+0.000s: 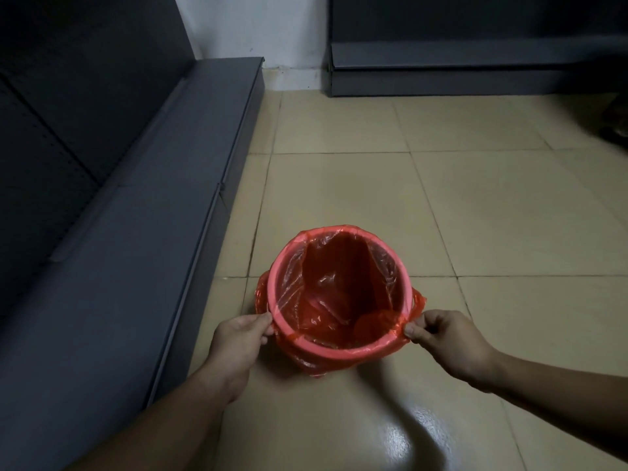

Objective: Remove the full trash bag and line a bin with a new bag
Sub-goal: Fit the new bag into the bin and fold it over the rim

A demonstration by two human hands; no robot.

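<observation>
— Where is the bin now, and which way does it point?

— Your bin [339, 348] stands upright on the tiled floor [441, 198], low in the middle of your view, just right of the grey shelf base [136, 249]. Its long axis goes up and down and the round mouth opens straight up to you, so you look down into it. The rim makes a pink ring.

— And the bag?

— The red bag [336, 283] is inside the bin. Its thin plastic hangs down the inner walls with wrinkles, and the edge is folded out over the rim all around. Loose plastic bunches outside the rim at 9 o'clock and at 3 o'clock, and more hangs down the outer wall at 6 o'clock.

— What do my hands do?

— Your left hand [238, 341] is at about 8 o'clock of the rim. Thumb and fingers [261, 321] are closed on the folded edge of the bag there, touching the rim. Your right hand [448, 341] is at about 4 o'clock, and it pinches a corner of the bag between the thumb and the first fingers, just outside the rim. Both forearms come in from the bottom of your view.

— What is around?

— A white wall [255, 28] is at 12 o'clock, far from the bin, between the grey shelf base and another dark shelf unit [475, 62] at 1 o'clock.
</observation>
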